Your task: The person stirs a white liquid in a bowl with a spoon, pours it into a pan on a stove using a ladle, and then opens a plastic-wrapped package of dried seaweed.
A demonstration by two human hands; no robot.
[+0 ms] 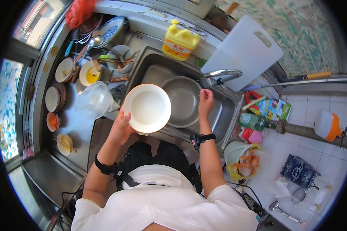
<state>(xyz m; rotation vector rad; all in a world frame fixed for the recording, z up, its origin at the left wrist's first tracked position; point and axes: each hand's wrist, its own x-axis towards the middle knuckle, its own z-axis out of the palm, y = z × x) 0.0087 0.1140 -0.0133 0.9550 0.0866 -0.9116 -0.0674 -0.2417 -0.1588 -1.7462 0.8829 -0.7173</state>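
My left hand (122, 126) grips a white bowl (147, 108) with an orange rim by its near left side, thumb over the edge. The bowl's inside faces up at me. My right hand (206, 101), fingers curled in, hovers over the right part of the stainless steel sink (219, 109), near the rim of a round metal basin (182, 101). Whether anything small is between those fingers cannot be made out. The bowl in my hand covers part of the basin's left side. Just beyond my right hand is the chrome faucet (223, 73).
Behind the sink stand a yellow detergent jug (180, 42) and a white cutting board (243, 55). The left counter (78, 135) carries several bowls, a clear plastic bag (94, 101) and a chopstick holder (124, 68). A waste bucket (237, 151) is right of the sink.
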